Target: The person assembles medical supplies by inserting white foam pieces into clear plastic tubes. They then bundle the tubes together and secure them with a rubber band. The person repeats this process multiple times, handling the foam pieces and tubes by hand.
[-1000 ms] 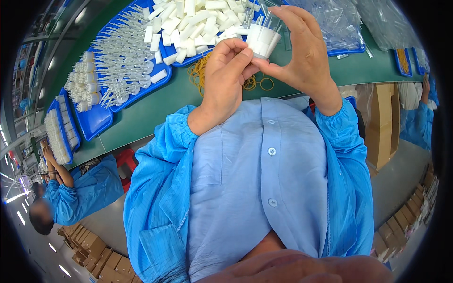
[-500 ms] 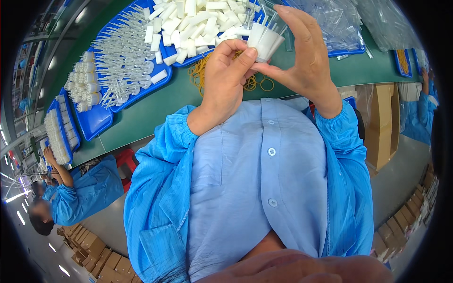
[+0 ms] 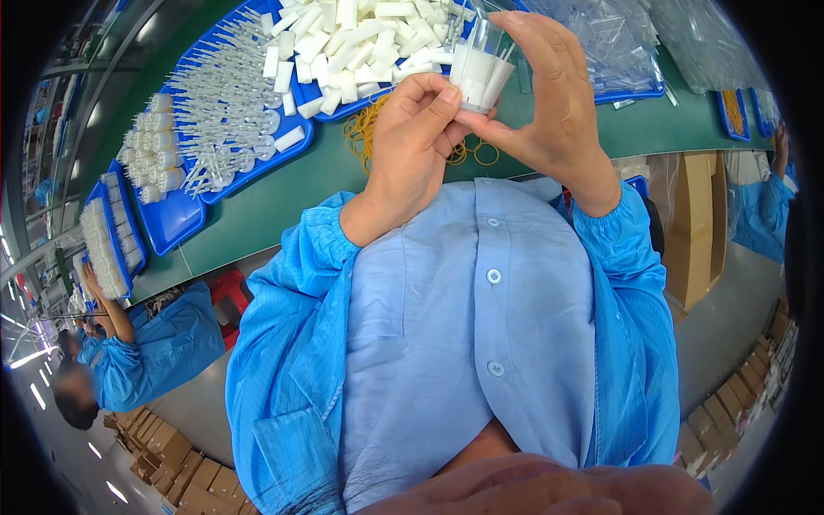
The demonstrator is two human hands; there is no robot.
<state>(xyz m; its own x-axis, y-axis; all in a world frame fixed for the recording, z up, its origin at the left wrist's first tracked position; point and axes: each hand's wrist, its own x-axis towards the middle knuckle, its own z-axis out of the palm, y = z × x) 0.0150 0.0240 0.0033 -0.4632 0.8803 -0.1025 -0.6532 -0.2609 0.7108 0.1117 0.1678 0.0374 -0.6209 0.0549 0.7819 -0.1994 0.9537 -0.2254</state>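
In front of my chest, above the table's near edge, I hold a small bundle of white tapered pieces (image 3: 477, 79) with clear plastic parts (image 3: 486, 36) standing out of its top. My left hand (image 3: 414, 146) is closed, its thumb and forefinger pinching the bundle's lower left side. My right hand (image 3: 554, 107) curves round the right side. Its thumb presses at the base, and its fingertips reach the clear plastic at the top. Yellow rubber bands (image 3: 359, 133) lie on the table beneath and beside my hands.
A blue tray (image 3: 296, 146) of thin clear droppers (image 3: 219, 103) stands at the left, next to a heap of white blocks (image 3: 360, 43). Clear plastic bags (image 3: 601, 43) lie at the back right. An open cardboard box (image 3: 693, 227) stands right; a co-worker (image 3: 154, 343) sits left.
The bundle has turned slightly and shifted a little left, so more of the clear plastic at its top shows. Both hands keep nearly the same places.
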